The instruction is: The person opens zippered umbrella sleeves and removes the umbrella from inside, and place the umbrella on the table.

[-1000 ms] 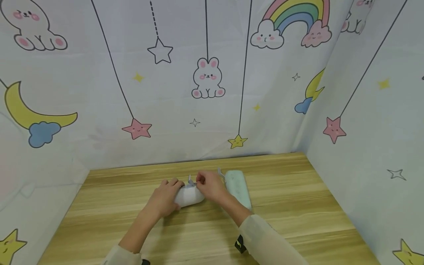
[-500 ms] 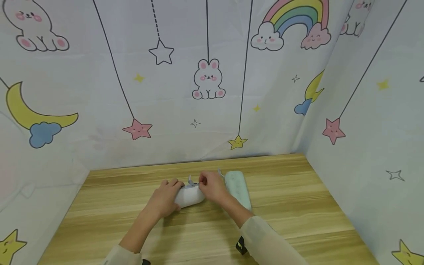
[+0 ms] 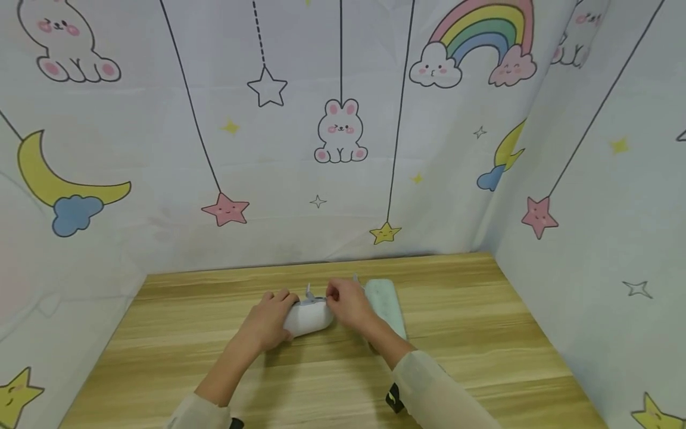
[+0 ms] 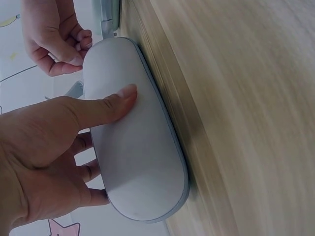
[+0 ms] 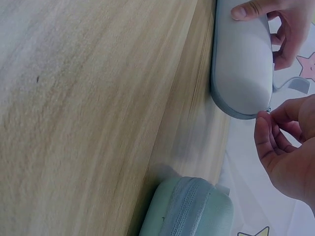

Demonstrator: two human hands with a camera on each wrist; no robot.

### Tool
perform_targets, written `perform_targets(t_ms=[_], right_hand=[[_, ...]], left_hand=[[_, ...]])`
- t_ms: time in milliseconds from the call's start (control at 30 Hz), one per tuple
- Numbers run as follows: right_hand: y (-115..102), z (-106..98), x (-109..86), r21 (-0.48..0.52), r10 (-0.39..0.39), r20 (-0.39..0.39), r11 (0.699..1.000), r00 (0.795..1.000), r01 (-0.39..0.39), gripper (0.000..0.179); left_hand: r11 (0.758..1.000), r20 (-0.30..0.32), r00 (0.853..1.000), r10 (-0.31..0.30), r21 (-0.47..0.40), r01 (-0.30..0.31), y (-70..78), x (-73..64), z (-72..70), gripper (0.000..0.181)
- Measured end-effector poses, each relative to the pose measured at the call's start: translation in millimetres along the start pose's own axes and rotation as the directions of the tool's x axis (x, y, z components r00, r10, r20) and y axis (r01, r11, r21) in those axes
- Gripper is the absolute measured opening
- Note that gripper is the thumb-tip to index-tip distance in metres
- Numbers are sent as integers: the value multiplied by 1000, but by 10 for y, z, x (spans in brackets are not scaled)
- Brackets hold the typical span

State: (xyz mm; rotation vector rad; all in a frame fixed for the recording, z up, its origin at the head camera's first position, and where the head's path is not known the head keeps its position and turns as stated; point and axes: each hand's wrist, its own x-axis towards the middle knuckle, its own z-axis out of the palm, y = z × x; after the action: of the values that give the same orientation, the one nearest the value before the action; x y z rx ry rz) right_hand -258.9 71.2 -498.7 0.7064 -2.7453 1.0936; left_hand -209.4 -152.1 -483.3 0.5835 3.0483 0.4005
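White case [image 4: 140, 152] shows both ends only in left wrist view.

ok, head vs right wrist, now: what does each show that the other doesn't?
Head only: the rainbow and both sleeves.
Right wrist only: the grey zip band on the green case.
Both: left hand gripping the white case, right hand at its end, the green case and table.
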Motion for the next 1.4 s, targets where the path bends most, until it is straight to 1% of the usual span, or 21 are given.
perform_targets(t_ms=[433, 667, 933, 1233, 1400], right_hand=[[25, -15, -23, -6, 2, 16, 1000, 1000, -2, 17], [37, -33, -41, -19, -22, 12, 1000, 1000, 23, 18], [69, -24, -65, -13, 15, 19, 1000, 1000, -15, 19], [106, -18, -66, -16, 8, 5, 1000, 1000, -8, 17], [112, -25, -82, -12, 16, 11, 1000, 1000, -16, 18]], left_hand=[[1000, 6, 1000, -10, 2, 10, -36, -6, 36, 72], [1000, -4, 1000, -13, -3, 13, -54, -9, 32, 72], [1000, 9, 1000, -10, -9, 11, -64, -6, 59, 71], [1000, 5, 1000, -8, -2, 8, -56, -1, 11, 72], [1000, 14, 1000, -6, -9, 6, -48, -2, 6, 72]])
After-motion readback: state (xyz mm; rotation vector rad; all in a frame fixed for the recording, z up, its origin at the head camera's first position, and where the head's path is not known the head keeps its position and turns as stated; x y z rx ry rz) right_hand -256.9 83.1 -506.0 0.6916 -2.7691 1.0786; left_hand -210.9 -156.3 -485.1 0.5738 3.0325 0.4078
